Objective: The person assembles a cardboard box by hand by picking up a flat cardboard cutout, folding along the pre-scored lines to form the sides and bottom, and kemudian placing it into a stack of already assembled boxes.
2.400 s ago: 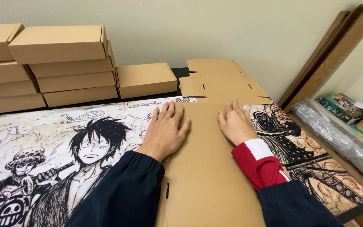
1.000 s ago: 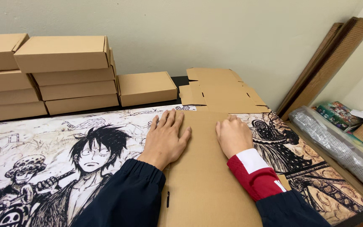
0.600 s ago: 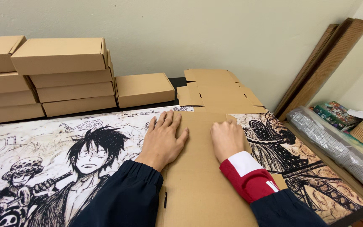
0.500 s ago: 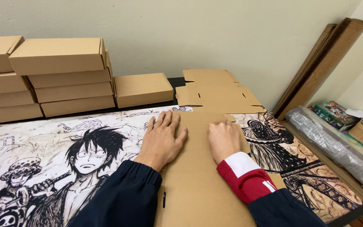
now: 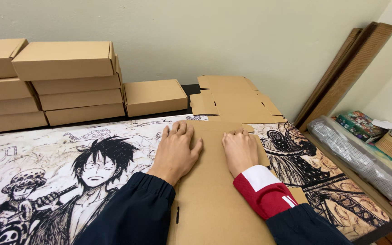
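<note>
While the left hand (image 5: 176, 150) lies flat, fingers spread, on a cardboard sheet (image 5: 214, 199), the right hand (image 5: 240, 149) presses beside it, fingers curled under, gripping nothing.

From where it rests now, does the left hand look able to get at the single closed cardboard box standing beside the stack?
Probably yes. The left hand lies flat on the flat cardboard sheet, and only bare printed mat lies between it and the single closed box. Nothing stands in between, though it would take a forward stretch.
</note>
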